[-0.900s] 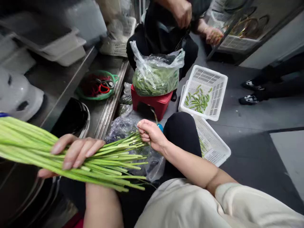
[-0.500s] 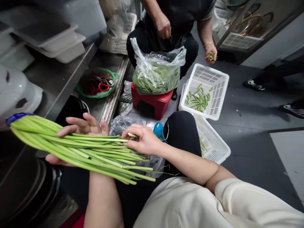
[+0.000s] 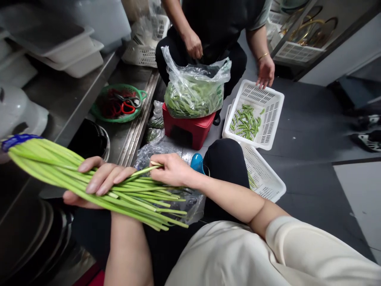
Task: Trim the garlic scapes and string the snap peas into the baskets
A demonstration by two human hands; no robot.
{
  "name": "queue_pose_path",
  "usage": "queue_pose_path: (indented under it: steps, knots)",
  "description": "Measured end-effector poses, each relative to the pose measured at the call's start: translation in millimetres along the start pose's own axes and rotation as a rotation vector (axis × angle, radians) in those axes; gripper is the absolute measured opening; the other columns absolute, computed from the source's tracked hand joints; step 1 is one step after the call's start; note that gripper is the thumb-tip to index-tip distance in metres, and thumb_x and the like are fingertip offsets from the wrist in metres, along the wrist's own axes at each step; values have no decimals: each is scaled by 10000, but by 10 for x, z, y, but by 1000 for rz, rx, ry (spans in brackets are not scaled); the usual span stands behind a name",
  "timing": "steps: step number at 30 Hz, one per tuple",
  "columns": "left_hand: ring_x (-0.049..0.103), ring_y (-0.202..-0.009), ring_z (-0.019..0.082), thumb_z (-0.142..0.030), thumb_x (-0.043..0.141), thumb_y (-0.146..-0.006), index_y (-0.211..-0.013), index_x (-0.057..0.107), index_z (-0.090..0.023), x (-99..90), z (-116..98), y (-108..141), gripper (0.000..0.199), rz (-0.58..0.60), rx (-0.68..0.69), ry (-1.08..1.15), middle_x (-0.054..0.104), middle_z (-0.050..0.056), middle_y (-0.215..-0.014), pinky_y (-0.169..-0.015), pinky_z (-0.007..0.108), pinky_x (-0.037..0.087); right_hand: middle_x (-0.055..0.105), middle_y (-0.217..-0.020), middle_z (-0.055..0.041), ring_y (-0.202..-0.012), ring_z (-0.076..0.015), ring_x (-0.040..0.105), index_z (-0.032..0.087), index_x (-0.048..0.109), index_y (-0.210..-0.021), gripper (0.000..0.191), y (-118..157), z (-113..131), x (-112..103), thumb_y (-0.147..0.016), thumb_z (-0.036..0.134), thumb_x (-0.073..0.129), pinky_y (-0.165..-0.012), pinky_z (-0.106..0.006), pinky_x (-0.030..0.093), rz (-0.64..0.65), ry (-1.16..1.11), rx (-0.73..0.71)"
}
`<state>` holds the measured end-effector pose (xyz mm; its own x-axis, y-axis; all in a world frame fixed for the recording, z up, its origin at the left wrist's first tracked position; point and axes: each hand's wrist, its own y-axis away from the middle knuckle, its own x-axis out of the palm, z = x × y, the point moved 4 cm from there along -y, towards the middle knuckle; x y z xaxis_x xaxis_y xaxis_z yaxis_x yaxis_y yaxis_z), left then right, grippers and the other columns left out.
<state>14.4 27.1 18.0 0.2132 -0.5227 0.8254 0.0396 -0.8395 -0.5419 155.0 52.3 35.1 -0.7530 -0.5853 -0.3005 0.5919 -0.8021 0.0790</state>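
Observation:
A bunch of garlic scapes, long green stems bound with blue tape at the far left end, lies across my lap area in the air. My left hand wraps round the middle of the bunch, fingers over the top and thumb below. At the loose cut ends, my right hand is closed in a pinch on a scape or a few, drawn slightly up from the others; a pale tip shows above the fingers. Below the hands is a crumpled clear plastic bag, partly hidden by the stems.
Opposite sits a co-worker, one hand above a white basket of green pods. A bag of pods rests on a red stool. Another white basket is beside my knee. Scissors lie in a green basket at left.
My left hand's fingers have closed over the scapes from an open hold. My right hand has lifted a stem end slightly. The co-worker's hand has opened and let pods go into the basket.

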Motion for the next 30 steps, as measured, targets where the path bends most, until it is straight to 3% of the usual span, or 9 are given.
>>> queue_pose_path:
  steps: [2, 4, 10, 14, 16, 19, 22, 25, 30]
  knots:
    - [675, -608, 57, -608, 682, -655, -983, 454, -246, -76, -26, 9, 539, -6, -17, 47, 670, -116, -675, -656, 169, 502, 365, -546, 62, -565, -74, 309, 155, 412, -558, 193, -66, -3, -14, -695, 123, 544, -556, -223, 233, -118, -19, 40]
    - [676, -604, 62, -604, 685, -655, -971, 454, -239, -118, -34, 2, 535, -18, -15, 47, 666, -113, -667, -656, 176, 497, 356, -539, 60, -546, -72, 296, 159, 403, -561, 201, -114, -49, 31, -705, 121, 539, -524, -216, 221, -135, -239, 145]
    - [679, -612, 40, -595, 673, -681, -969, 446, -236, -140, 67, -75, 512, -27, -19, 98, 671, -130, -659, -648, 142, 484, 234, -502, 89, -411, -36, 168, 187, 291, -599, 280, -112, -129, 184, -781, 72, 470, -372, -157, 127, 62, -1211, 557]
    - [671, -581, 15, -567, 755, -597, -904, 437, -256, -66, 51, -123, 541, 152, -56, 290, 609, -199, -551, -560, 74, 464, 205, -491, 96, -381, -37, 157, 190, 259, -627, 273, -138, -190, -207, -880, 106, 320, -352, -125, 173, -150, -1472, 451]
    - [657, -553, -1, -545, 793, -546, -878, 444, -260, -39, -23, -123, 560, 202, -66, 318, 580, -219, -524, -543, 43, 450, 268, -504, 94, -388, -33, 205, 178, 335, -675, 223, -93, -217, -441, -892, 128, 332, -372, -118, 196, -211, -1384, 303]
    - [645, -514, -5, -562, 797, -512, -878, 464, -266, -65, -160, -109, 577, 160, -15, 315, 567, -232, -505, -527, 28, 446, 345, -531, 97, -407, -33, 228, 166, 480, -804, 68, 73, -191, -554, -824, 195, 539, -390, -144, 178, -53, -984, 144]
    - [655, -509, 12, -562, 807, -483, -887, 468, -275, -92, -231, -109, 601, 167, 29, 340, 584, -238, -506, -495, 35, 451, 424, -574, 68, -482, -46, 327, 143, 576, -810, 183, 240, -116, -428, -733, 274, 679, -471, -180, 256, 114, -463, -30]
    - [674, -556, 29, -524, 836, -446, -857, 455, -272, -68, -200, -124, 614, 244, -47, 313, 593, -223, -516, -519, 39, 462, 532, -713, 9, -651, -90, 458, 141, 603, -753, 153, 298, -48, -245, -750, 282, 663, -630, -224, 330, 181, 12, -189]
    - [676, -569, 57, -648, 732, -529, -902, 484, -280, -68, -199, -69, 579, 186, -44, 341, 627, -190, -559, -571, 84, 487, 480, -677, 14, -629, -97, 401, 161, 467, -629, 148, 213, -20, -31, -773, 174, 501, -622, -238, 298, 197, 244, -278]
